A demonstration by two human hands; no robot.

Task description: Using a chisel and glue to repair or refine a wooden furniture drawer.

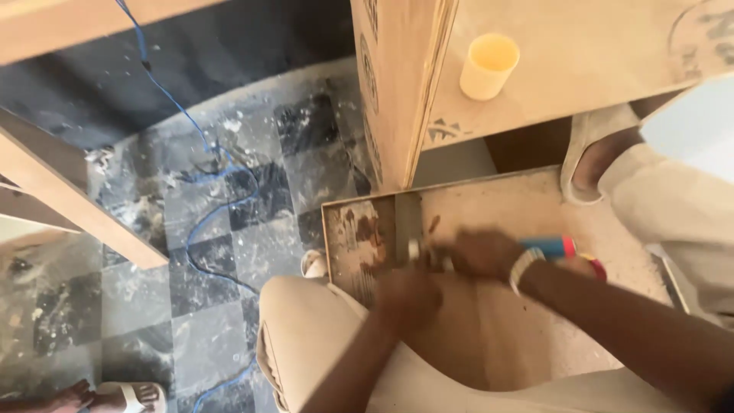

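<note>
2 hands work over 1 flat, stained wooden board: left hand blurred, grip unclear; right hand closed on a small metal tool.

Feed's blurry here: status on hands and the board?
Both hands blurred, together on the wooden board; grip unclear. Small metal piece at right-hand fingers. Yellow cup above, clear of the hands.

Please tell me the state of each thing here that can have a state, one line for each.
Left hand: blurred, over the flat board, grip unclear.
Right hand: blurred, resting on the board beside a small pale piece.
Flat board: lying flat, stained brown at its left end.
Yellow cup: upright, open top.
Blue cable: loose, trailing across the floor.
</note>
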